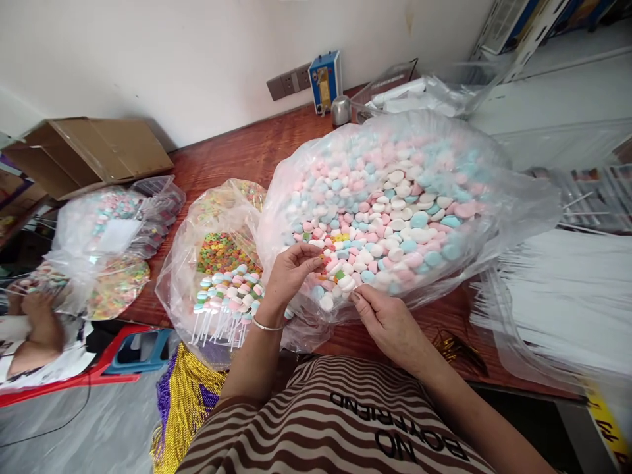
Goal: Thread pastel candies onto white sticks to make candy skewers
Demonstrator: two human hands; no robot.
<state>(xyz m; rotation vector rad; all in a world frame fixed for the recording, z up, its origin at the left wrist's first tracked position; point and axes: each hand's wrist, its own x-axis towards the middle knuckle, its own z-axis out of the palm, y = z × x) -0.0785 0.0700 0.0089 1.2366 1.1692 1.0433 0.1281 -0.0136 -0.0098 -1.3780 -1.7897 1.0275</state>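
A large clear plastic bag (523,197) lies open in front of me, full of pastel pink, white and blue round pieces (395,224) that look like small sweets. Over its near left side, my left hand (296,270) has thumb and fingers pinched together beside a few small red-orange rings. What sits between those fingertips is too small to make out. At the bag's near edge my right hand (385,319) is also closed in a pinch, touching white pieces; its hold is hidden by the fingers. Left of it, finished-looking pastel pieces on white sticks (224,322) rest on another bag.
Colourful small rings (222,253) fill the middle bag. White sticks (573,296) are heaped at right. Gold and purple cords (190,395) hang below the table edge. A cardboard box (108,148) and a blue device (326,82) stand behind. A co-worker's arm (44,329) is at far left.
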